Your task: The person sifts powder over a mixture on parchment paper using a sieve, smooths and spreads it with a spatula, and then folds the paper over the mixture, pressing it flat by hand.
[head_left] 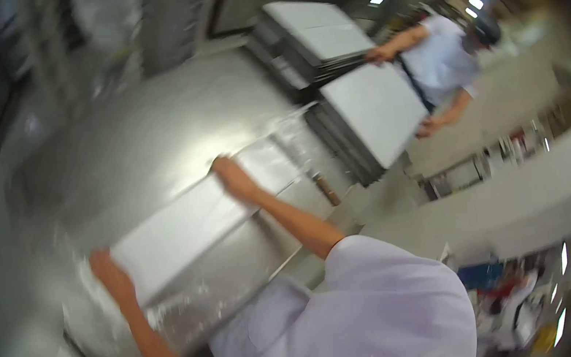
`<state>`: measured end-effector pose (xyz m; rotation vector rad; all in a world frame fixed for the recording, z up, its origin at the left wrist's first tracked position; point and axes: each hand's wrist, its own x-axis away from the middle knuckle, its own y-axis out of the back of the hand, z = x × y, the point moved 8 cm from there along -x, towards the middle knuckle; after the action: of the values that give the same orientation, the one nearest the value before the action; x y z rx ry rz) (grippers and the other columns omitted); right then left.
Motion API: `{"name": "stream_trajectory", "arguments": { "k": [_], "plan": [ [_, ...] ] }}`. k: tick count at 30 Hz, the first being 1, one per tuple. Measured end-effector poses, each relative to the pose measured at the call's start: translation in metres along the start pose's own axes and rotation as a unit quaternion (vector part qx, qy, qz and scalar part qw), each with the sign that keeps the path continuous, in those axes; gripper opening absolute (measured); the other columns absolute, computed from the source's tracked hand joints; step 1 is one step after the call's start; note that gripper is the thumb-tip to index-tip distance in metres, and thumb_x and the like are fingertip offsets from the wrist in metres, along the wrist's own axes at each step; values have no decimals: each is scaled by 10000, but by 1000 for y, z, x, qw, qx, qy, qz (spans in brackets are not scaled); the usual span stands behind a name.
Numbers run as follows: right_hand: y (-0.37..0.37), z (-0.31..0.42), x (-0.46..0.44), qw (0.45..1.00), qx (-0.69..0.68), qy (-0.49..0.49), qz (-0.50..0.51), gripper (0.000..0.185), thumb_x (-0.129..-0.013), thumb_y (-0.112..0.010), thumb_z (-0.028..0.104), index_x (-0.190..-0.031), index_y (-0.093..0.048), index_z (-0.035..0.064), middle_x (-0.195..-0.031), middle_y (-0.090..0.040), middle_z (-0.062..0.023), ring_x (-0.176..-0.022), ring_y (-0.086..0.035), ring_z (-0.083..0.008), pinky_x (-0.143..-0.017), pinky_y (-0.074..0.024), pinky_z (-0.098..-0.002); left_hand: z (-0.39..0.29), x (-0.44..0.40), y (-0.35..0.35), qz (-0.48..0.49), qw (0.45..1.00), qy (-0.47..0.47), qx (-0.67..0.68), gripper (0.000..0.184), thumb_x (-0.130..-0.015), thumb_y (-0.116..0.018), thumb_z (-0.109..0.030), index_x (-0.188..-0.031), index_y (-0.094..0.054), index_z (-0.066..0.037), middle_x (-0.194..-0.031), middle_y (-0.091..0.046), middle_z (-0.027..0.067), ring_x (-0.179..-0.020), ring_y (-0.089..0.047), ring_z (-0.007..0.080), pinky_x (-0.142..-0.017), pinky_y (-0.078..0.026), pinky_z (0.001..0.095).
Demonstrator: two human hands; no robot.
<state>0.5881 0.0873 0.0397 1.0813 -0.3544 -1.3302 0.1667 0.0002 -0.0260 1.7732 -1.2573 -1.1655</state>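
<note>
A long white sheet (176, 239), perhaps dough, lies across the metal table (138, 134). At its left end my left hand (112, 274) touches the edge, its fingers blurred. My right hand (235, 179) is on the far edge toward the right end, fingers curled over it, though the blur hides how firmly they hold. A shinier flat strip (269, 166) continues to the right of my right hand. White powder or residue (186, 300) marks the metal near the sheet's near side.
A brown-handled tool (325, 189) lies at the table's right end. Beyond it, a co-worker (437, 60) in white holds a white-topped tray (379, 113) on a stack; a second tray stack (319, 29) stands behind. Machinery (108, 28) is at the upper left.
</note>
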Motion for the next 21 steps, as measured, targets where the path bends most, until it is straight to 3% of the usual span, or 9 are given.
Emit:
{"name": "stream_trajectory", "arguments": {
  "k": [1,2,4,6,8,11,15,17,21],
  "plan": [
    [6,-7,1,1000,-8,3,0,220,-840,-481,-22,-1040,-572,-6,-1057,-574,-212,-1069,-524,-396,-959,-403,-476,-28,-8,31,37,998,30,38,336,-1008,-400,-51,-1301,-548,21,-1424,-489,235,-1383,-381,398,-1182,-245,507],
    [17,-6,1,1000,3,-2,-11,242,-823,-503,-20,-1051,-578,7,-1068,-577,-207,-1077,-530,-393,-947,-413,-461,-5,-3,9,-44,997,-53,-20,317,-1006,-402,-53,-1268,-555,36,-1370,-514,251,-1329,-418,419,-1149,-292,510],
    [33,-6,-2,1000,9,14,-9,157,-836,-514,-7,-983,-557,29,-1026,-555,-190,-1011,-527,-387,-891,-422,-459,-37,-17,43,-33,995,-93,26,253,-1011,-381,-76,-1122,-561,63,-1130,-547,253,-1118,-486,437,-1005,-382,519],
    [53,-2,-1,998,-23,13,-55,70,-880,-519,26,-946,-540,38,-999,-544,-167,-989,-520,-367,-870,-422,-452,-30,-13,45,-85,991,-104,-24,228,-1011,-389,-95,-1042,-552,62,-1072,-540,249,-1055,-493,435,-940,-392,519],
    [57,-9,0,999,-26,5,-45,41,-920,-522,70,-944,-540,42,-988,-544,-141,-987,-519,-347,-865,-424,-439,-57,-19,69,2,999,-38,32,216,-1013,-405,-106,-984,-543,57,-1040,-539,251,-1017,-497,431,-900,-396,511],
    [55,-19,2,997,-20,7,-68,39,-933,-521,89,-937,-527,51,-967,-534,-127,-971,-517,-331,-853,-420,-443,-81,-28,41,-15,999,-36,4,210,-1011,-417,-102,-976,-546,59,-1020,-539,254,-991,-500,427,-883,-398,501],
    [35,-35,7,995,23,47,-82,65,-854,-545,81,-899,-522,40,-947,-529,-145,-938,-523,-346,-833,-423,-453,-231,-42,-34,47,986,-150,54,233,-1025,-432,-139,-1063,-541,63,-1098,-554,256,-1039,-505,424,-920,-397,505],
    [43,-31,9,996,0,28,-79,94,-862,-543,108,-913,-539,30,-961,-543,-151,-936,-535,-346,-830,-431,-456,-314,-44,-66,56,978,-186,79,182,-994,-455,-106,-1006,-528,60,-1041,-544,253,-999,-508,423,-899,-403,502],
    [50,-34,11,992,-30,31,-118,179,-856,-580,203,-937,-536,49,-957,-535,-132,-927,-528,-334,-816,-433,-442,-401,-48,-97,68,971,-173,149,164,-966,-489,-108,-1048,-528,30,-1090,-561,212,-1018,-535,386,-878,-446,479]
  ]
}}
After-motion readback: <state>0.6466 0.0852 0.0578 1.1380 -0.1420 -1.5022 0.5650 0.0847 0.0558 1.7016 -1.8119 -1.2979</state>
